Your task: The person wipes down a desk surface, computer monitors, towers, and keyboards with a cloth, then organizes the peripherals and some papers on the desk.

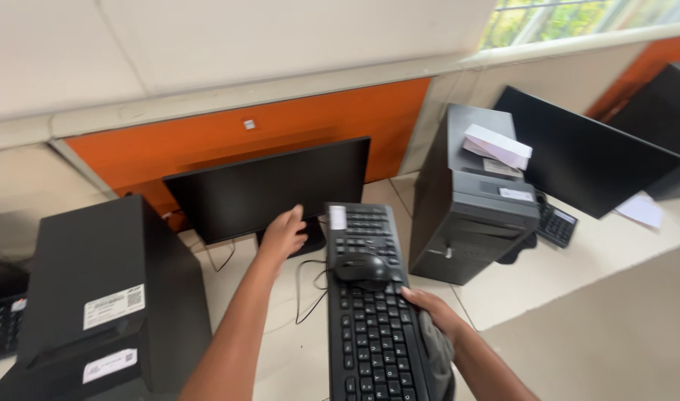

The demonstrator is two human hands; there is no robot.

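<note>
My right hand (432,310) grips the right edge of a black keyboard (371,334) held lengthwise above the desk, with a grey cloth (438,356) tucked under the hand. A black mouse (361,268) rests on top of the keyboard. My left hand (282,234) reaches forward with fingers apart, at the lower edge of a dark monitor (269,186) near its stand, holding nothing.
A black computer tower (102,297) stands at the left and another tower (470,200) at the right with a white box (497,145) on top. A second monitor (585,152) and a keyboard (557,224) lie further right. Cables (306,289) trail over the white desk (577,260).
</note>
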